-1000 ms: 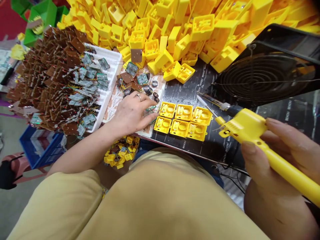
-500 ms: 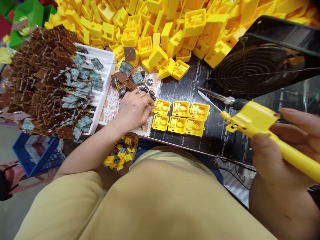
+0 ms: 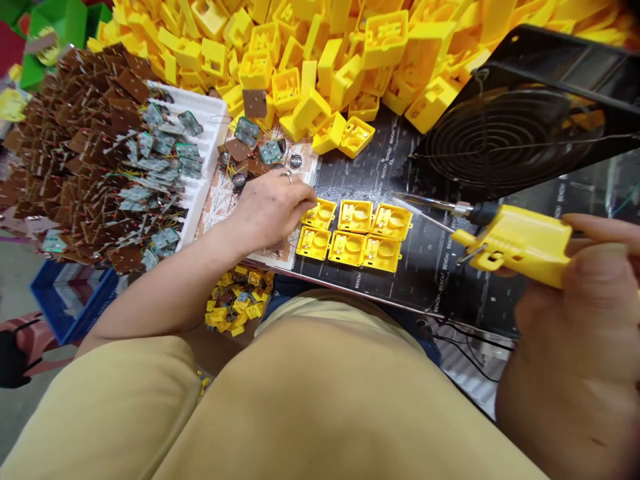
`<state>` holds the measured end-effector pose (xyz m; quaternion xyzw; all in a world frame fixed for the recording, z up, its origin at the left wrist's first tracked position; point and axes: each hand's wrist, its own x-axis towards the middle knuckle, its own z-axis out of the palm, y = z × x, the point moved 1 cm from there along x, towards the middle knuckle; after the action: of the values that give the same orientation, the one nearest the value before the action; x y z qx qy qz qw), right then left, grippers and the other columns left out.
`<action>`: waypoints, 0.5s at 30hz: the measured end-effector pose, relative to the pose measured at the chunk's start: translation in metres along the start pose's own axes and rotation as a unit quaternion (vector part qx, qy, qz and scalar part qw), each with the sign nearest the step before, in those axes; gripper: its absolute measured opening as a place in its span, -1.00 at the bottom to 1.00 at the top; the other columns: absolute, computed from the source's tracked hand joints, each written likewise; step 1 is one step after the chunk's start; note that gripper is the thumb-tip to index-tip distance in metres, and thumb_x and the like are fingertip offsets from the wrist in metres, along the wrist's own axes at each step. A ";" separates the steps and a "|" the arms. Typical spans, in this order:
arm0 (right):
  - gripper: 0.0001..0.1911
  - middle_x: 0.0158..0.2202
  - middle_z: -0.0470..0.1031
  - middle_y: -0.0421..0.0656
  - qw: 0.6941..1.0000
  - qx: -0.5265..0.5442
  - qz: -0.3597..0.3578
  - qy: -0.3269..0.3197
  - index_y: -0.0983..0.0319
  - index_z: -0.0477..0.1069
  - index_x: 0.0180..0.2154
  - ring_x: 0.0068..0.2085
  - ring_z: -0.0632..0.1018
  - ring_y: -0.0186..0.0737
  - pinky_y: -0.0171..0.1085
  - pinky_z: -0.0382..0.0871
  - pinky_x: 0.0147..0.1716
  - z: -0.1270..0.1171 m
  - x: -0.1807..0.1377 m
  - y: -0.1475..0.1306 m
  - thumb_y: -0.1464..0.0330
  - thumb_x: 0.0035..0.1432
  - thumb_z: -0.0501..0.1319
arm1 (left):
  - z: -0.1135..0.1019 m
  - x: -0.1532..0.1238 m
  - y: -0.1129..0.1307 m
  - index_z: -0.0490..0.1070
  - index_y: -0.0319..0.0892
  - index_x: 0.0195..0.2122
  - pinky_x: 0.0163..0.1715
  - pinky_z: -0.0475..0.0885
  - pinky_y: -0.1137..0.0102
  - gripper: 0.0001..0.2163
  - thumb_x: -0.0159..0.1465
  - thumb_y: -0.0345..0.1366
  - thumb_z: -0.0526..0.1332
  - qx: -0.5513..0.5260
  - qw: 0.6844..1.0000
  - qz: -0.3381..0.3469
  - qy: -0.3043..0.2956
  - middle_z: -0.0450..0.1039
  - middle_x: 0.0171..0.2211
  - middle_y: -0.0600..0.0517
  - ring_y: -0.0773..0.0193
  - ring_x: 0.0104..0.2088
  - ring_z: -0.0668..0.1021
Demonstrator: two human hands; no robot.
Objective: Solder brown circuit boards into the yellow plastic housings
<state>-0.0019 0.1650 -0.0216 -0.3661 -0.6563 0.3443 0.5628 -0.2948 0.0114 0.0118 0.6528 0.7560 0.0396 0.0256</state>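
My left hand (image 3: pixel 270 208) rests palm down on the mat, a ring on one finger, its fingertips curled at the left end of a block of several open yellow housings (image 3: pixel 356 235). What the fingers pinch is hidden under the hand. My right hand (image 3: pixel 590 293) grips a yellow soldering gun (image 3: pixel 520 245) whose thin metal tip (image 3: pixel 425 215) points left, just right of the housings. Small round black speakers and green circuit boards (image 3: pixel 260 155) lie just beyond my left hand.
A large heap of yellow plastic housings (image 3: pixel 320 47) fills the back of the bench. A white tray (image 3: pixel 205 160) with brown and green wired boards (image 3: pixel 100 153) sits at the left. A black fan (image 3: pixel 505 140) stands at the right. Green bins (image 3: pixel 55 33) and a blue crate (image 3: pixel 70 300) are off to the left.
My left hand has slid right, from the loose speakers to the left end of the housing block. My right hand has swung the soldering gun flatter and a little lower.
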 end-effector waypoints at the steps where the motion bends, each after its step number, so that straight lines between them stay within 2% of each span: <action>1: -0.70 -0.38 0.58 -0.19 1.000 0.002 0.013 -0.005 -0.01 0.69 -0.20 -0.48 0.43 -0.28 -0.13 0.21 -0.48 0.001 -0.002 -0.004 0.04 0.03 0.49 | -0.001 0.000 0.000 0.62 -0.15 -0.14 -0.08 0.47 0.21 -0.76 0.41 -0.28 0.14 -0.009 1.000 0.007 -0.022 0.65 -0.20 -0.05 0.07 -0.13 0.63; 3: -0.69 -0.37 0.59 -0.18 0.998 -0.003 0.035 -0.048 -0.01 0.67 -0.14 -0.48 0.46 -0.27 -0.15 0.27 -0.50 0.001 -0.006 -0.009 0.09 0.05 0.48 | -0.003 -0.001 -0.001 0.62 -0.13 -0.09 -0.04 0.47 0.17 -0.76 0.40 -0.22 0.17 -0.023 0.998 0.016 -0.052 0.65 -0.12 -0.05 0.04 -0.08 0.62; 6: -0.72 -0.39 0.59 -0.19 0.997 0.005 0.028 -0.072 -0.03 0.67 -0.12 -0.50 0.48 -0.30 -0.18 0.33 -0.52 -0.002 -0.009 -0.010 0.13 0.09 0.48 | -0.008 -0.004 0.001 0.59 -0.17 -0.02 0.02 0.45 0.12 -0.71 0.33 -0.17 0.23 -0.009 1.000 -0.006 -0.029 0.60 -0.05 -0.10 -0.03 -0.01 0.59; 9: -0.72 -0.37 0.60 -0.19 0.995 0.021 0.010 -0.095 -0.03 0.65 -0.08 -0.49 0.50 -0.31 -0.21 0.35 -0.55 -0.002 -0.011 -0.008 0.15 0.13 0.46 | -0.005 -0.003 0.007 0.57 -0.22 -0.08 -0.02 0.44 0.09 -0.74 0.31 -0.20 0.22 0.033 0.999 -0.042 0.004 0.58 -0.09 -0.16 -0.11 0.01 0.56; 11: -0.72 -0.32 0.62 -0.19 0.993 0.020 0.011 -0.118 -0.03 0.64 -0.06 -0.47 0.52 -0.31 -0.21 0.38 -0.52 -0.001 -0.011 -0.009 0.16 0.16 0.44 | 0.001 -0.002 0.012 0.56 -0.22 -0.14 -0.05 0.44 0.09 -0.78 0.32 -0.24 0.20 0.049 0.997 -0.052 0.006 0.58 -0.12 -0.18 -0.13 0.00 0.55; 15: -0.73 -0.30 0.61 -0.21 0.991 -0.001 0.005 -0.132 -0.08 0.62 -0.03 -0.45 0.53 -0.33 -0.23 0.39 -0.51 -0.004 -0.011 -0.012 0.17 0.20 0.43 | 0.013 -0.003 0.013 0.58 -0.19 -0.24 -0.09 0.43 0.12 -0.84 0.33 -0.31 0.19 0.043 0.997 -0.071 0.009 0.60 -0.15 -0.14 -0.08 -0.03 0.58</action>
<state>0.0018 0.1496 -0.0163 -0.3213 -0.7231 0.3918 0.4695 -0.2798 0.0104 0.0003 0.5974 0.8018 0.0112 -0.0061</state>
